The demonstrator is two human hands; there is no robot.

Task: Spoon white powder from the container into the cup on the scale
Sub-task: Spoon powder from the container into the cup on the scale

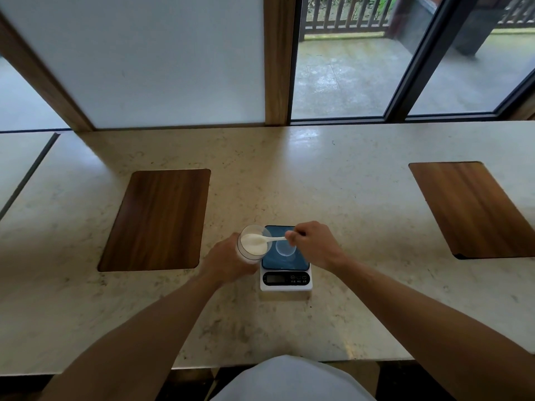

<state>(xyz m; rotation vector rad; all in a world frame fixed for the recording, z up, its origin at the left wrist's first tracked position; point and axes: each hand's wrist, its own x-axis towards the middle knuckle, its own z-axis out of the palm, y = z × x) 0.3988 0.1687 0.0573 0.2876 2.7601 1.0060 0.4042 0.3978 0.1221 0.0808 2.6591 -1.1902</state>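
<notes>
A clear round container [248, 251] holding white powder [254, 245] is tilted toward the scale, gripped from the left side by my left hand [225, 263]. My right hand [314, 243] pinches the handle of a white spoon [273, 239], whose bowl lies in the powder inside the container. A small clear cup [285, 248] stands on the blue platform of a white digital scale [286, 282], just below the spoon's handle. The cup looks see-through; I cannot tell if any powder is in it.
The scale sits near the front middle of a pale marble counter [289, 175]. A wooden inset panel [156, 219] lies to the left and another wooden inset panel [474, 209] to the right. Windows and a wooden post rise behind the counter.
</notes>
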